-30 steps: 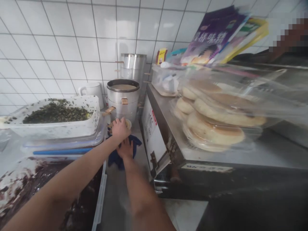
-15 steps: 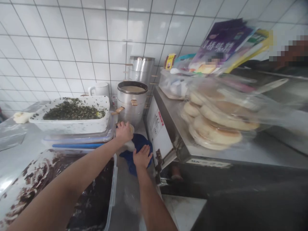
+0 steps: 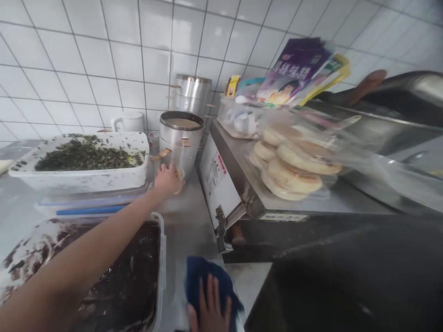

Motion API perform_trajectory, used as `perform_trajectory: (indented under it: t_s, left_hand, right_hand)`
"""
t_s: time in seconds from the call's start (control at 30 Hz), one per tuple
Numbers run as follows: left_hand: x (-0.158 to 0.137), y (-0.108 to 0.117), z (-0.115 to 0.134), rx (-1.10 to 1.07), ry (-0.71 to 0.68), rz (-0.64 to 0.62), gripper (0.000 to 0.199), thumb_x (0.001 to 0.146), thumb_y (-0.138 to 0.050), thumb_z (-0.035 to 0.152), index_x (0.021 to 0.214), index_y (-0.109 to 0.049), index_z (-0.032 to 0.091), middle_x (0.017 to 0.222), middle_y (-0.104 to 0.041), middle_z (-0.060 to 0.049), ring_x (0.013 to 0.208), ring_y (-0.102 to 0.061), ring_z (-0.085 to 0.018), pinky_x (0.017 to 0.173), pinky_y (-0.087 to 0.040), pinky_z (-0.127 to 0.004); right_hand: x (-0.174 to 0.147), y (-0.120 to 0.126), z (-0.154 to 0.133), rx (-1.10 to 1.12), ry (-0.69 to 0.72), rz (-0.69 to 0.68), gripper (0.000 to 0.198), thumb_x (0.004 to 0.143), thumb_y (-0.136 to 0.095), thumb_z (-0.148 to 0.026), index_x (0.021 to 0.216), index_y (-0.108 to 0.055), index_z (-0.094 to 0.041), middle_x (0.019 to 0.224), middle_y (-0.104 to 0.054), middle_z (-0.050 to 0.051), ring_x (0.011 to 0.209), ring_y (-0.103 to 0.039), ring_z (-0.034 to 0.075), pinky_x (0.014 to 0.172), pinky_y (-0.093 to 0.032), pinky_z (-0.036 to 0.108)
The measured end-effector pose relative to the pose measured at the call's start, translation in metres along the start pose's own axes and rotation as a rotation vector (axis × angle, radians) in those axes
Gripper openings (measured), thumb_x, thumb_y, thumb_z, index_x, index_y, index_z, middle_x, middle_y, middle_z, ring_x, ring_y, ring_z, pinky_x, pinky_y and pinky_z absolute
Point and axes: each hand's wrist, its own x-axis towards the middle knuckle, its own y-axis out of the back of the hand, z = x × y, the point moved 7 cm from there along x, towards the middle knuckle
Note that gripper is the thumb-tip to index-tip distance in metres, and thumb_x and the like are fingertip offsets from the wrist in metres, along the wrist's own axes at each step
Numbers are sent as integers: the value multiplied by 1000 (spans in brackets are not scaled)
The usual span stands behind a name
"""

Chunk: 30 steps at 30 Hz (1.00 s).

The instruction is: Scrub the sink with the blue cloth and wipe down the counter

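Observation:
My left hand reaches to the foot of a metal pot that holds a pale liquid. Its fingers are curled round a small pale item, mostly hidden, whose kind I cannot make out. My right hand lies flat with spread fingers on a dark blue cloth, at the front edge of the steel counter. Beneath my left forearm is a plastic tub of dark, glossy paste.
A white tub of chopped greens stands at the left, with a white mug behind it. Another metal pot is at the wall. To the right, bagged flatbreads and seasoning packets rest on a raised steel unit.
My right hand has drawn the blue cloth towards me, from near the pot to the counter's front edge. My left hand remains by the pot; the view has shifted slightly.

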Motion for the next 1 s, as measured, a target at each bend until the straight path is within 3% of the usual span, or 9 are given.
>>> perform_trajectory:
  t_s: [0.07, 0.13, 0.23, 0.37, 0.5, 0.6, 0.67, 0.87, 1.0]
  left_hand:
    - [2, 5, 0, -21, 0, 4, 78, 65, -63, 51, 132, -37, 20, 122, -39, -16, 114, -40, -33, 88, -39, -39]
    - [6, 9, 2, -35, -11, 17, 78, 65, -64, 50, 131, -38, 20, 122, -39, -16, 115, -39, -33, 89, -38, -39]
    - [12, 9, 6, -42, -29, 53, 78, 64, -64, 51, 132, -38, 21, 123, -39, -15, 115, -39, -33, 90, -38, -40]
    - [18, -1, 11, -17, -48, 75, 77, 66, -63, 50, 133, -38, 21, 122, -40, -14, 114, -39, -32, 91, -38, -39]
    - [20, -14, 16, 15, -56, 87, 77, 65, -64, 49, 132, -39, 20, 119, -40, -14, 112, -40, -32, 89, -39, -39]
    - [20, -26, 15, 35, -43, 100, 77, 64, -65, 48, 130, -39, 19, 118, -40, -15, 111, -40, -32, 86, -40, -38]
    - [21, -37, 14, 50, -39, 80, 76, 64, -66, 47, 129, -40, 18, 116, -41, -15, 110, -40, -33, 85, -40, -38]
    - [23, -86, 0, 123, 23, 1, 68, 67, -63, 41, 127, -40, 17, 121, -38, -17, 112, -39, -33, 83, -42, -39]
    - [15, -116, -4, 195, 83, -151, 85, 63, -66, 37, 137, -31, 13, 130, -34, -20, 122, -31, -35, 95, -34, -49]
  right_hand:
    - [44, 30, -63, 112, 302, -35, 58, 81, -3, -58, 137, -10, -45, 142, 5, -15, 145, -3, 13, 121, -6, 55]
    - [97, 61, -125, 168, 556, -34, 54, 84, -2, -50, 137, -10, -46, 143, 1, -15, 144, 0, 8, 122, -1, 52]
    - [182, 87, -185, 194, 706, -46, 47, 86, -18, -44, 132, -29, -44, 142, -16, -12, 142, -9, 4, 123, -2, 48]
    - [271, 106, -193, 242, 604, 36, 42, 83, -30, -43, 125, -37, -46, 138, -26, -15, 137, -18, -1, 126, -6, 39]
    - [314, 121, -144, 315, 207, 229, 56, 83, -22, -44, 137, -29, -29, 144, -13, -3, 141, -9, 11, 122, 1, 48]
    - [313, 122, -113, 347, -75, 321, 70, 82, -19, -44, 143, -18, -10, 145, 7, 8, 141, 1, 23, 118, 2, 53]
    - [300, 116, -103, 340, -147, 343, 74, 80, -20, -45, 144, -15, -8, 144, 11, 8, 141, 1, 22, 120, -3, 49]
    - [207, 91, -78, 226, -137, 363, 74, 79, -20, -54, 144, -14, -19, 144, 14, -2, 142, -1, 14, 123, -9, 43]
    - [143, 79, -56, 154, -59, 307, 73, 81, -14, -55, 145, -9, -21, 143, 15, -6, 142, -2, 13, 122, -16, 43]
